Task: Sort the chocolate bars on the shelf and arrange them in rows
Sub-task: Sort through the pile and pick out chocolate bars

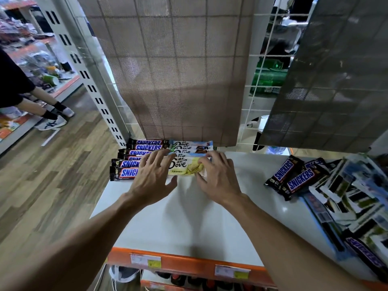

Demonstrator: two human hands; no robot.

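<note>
A pale yellow-and-white Dove bar (pixel 186 168) lies at the front of a short row of Dove bars (pixel 184 144) near the back of the white shelf (pixel 189 217). To their left runs a stacked row of several Snickers bars (pixel 126 172). My left hand (pixel 151 175) rests with spread fingers over the Dove bar's left end and the nearest Snickers. My right hand (pixel 218 177) pinches the bar's right end with curled fingers and thumb. The bar's two ends are hidden under my hands.
A loose heap of Snickers (pixel 298 177) and mixed bars (pixel 352 202) covers the shelf's right side. A brown mesh panel (pixel 178 70) and wire grid stand behind. The orange front edge (pixel 189 262) carries price tags. A person's feet (pixel 52 121) stand in the aisle at left.
</note>
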